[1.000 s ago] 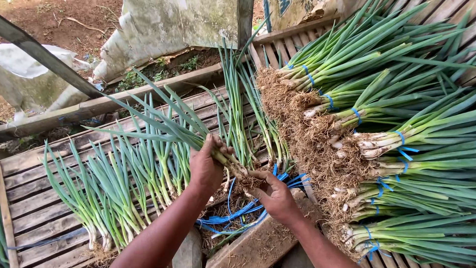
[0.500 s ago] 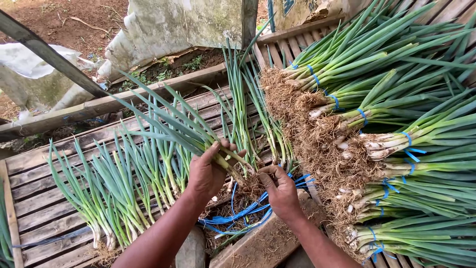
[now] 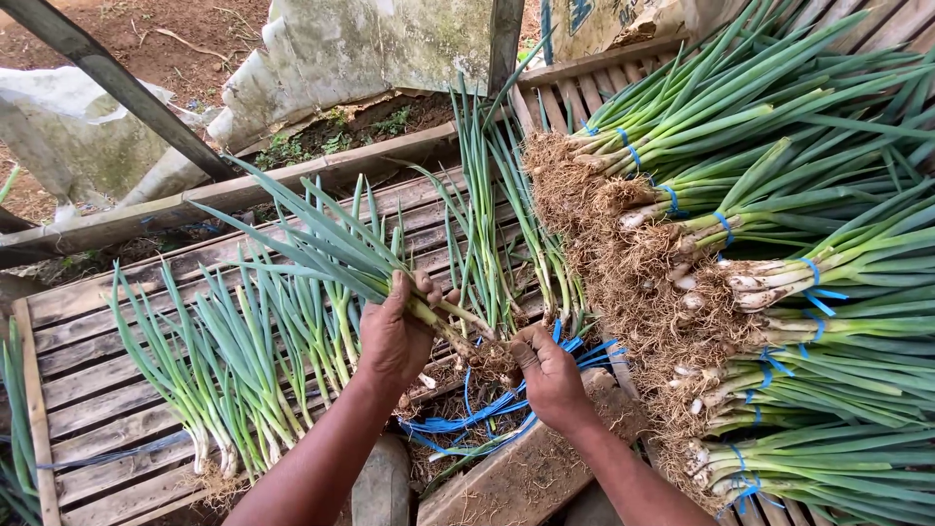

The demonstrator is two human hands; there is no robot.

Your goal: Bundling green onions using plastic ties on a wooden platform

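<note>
1. My left hand has its fingers wrapped tight around a small bunch of green onions, leaves fanning up to the left.
2. My right hand pinches the bunch's rooty ends, fingers closed together.
3. Blue ties lie just below my hands on the wooden slat table.
4. Tied bundles are stacked to the right; loose onions lie left.

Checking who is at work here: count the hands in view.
2. The left hand grips a bunch of green onions over the slatted table; the right hand is at its root end, beside blue ties. None seems hidden.
</note>
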